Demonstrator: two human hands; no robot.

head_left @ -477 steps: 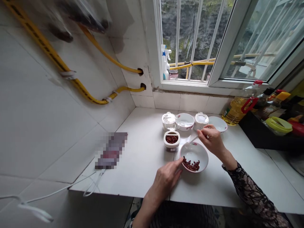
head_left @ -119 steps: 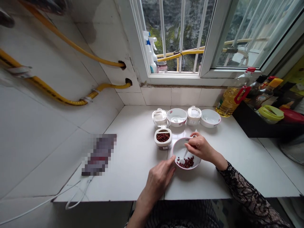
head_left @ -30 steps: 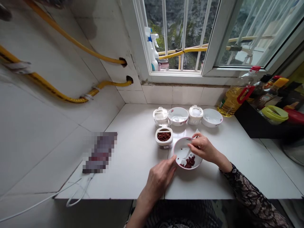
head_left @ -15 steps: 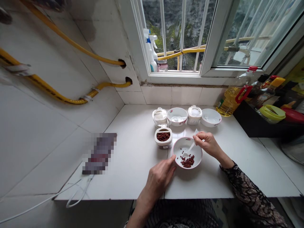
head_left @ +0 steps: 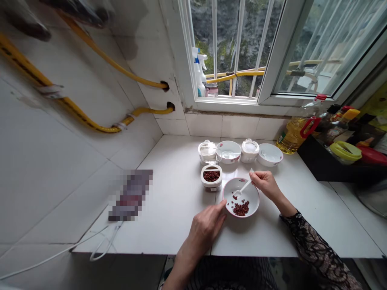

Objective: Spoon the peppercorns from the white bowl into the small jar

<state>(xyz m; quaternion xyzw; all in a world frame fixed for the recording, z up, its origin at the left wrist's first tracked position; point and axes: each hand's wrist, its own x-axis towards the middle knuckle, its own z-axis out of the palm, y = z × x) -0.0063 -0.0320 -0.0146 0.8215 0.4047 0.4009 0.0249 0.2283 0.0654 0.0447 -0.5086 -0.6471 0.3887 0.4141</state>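
A white bowl with a pink rim (head_left: 253, 205) stands near the counter's front, and dark red peppercorns (head_left: 241, 208) lie in its lower part. My left hand (head_left: 208, 225) grips the bowl's left rim between thumb and fingers. Pinched in my right hand (head_left: 266, 184) is the handle of a small white spoon (head_left: 245, 186); its tip is inside the bowl, towards the upper left, among a few stray peppercorns. Just left of the bowl, a seasoning jar (head_left: 211, 186) stands with its lid up, holding more of the dark red peppercorns.
Behind are two more white bowls (head_left: 229, 160) (head_left: 270, 162) and two lidded jars (head_left: 207, 152) (head_left: 250, 156). An oil bottle (head_left: 289, 137) and a black box (head_left: 317, 163) of bottles stand at right. A blurred dark object (head_left: 131, 195) with a white cable (head_left: 105, 251) lies left.
The spoon has shifted from the peppercorn heap towards the bowl's upper left. My left hand keeps its place on the rim. The whole view has shifted slightly.
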